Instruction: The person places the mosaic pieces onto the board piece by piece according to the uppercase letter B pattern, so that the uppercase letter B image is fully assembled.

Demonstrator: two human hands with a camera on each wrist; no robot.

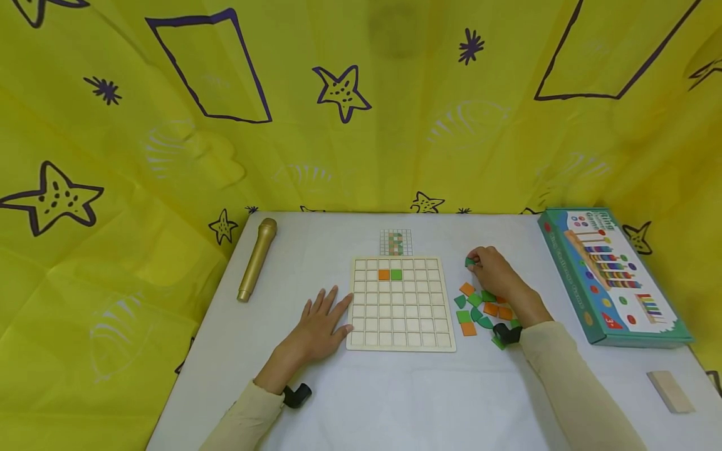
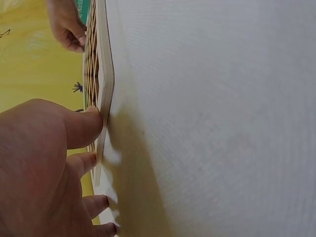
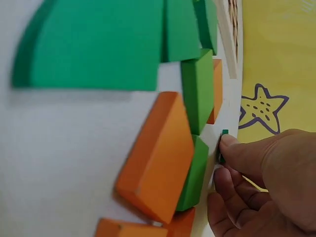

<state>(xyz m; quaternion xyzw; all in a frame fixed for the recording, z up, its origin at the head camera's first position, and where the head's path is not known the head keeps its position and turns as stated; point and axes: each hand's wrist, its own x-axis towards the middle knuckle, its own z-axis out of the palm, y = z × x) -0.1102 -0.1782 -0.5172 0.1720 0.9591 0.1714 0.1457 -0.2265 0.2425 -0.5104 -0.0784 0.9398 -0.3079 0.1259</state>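
A wooden grid board lies mid-table, with an orange square tile and a green square tile side by side in its second row. My left hand rests at the board's left edge, fingers spread, the thumb touching the rim in the left wrist view. To the right of the board, my right hand pinches a dark green tile between thumb and fingers; its full outline is hidden. Below that hand lie several loose tiles, among them an orange one and a green quarter-round one.
A small pattern card lies behind the board. A gold microphone is at the left. At the right are a boxed ring game and a pale wooden block. Yellow patterned cloth hangs behind the table.
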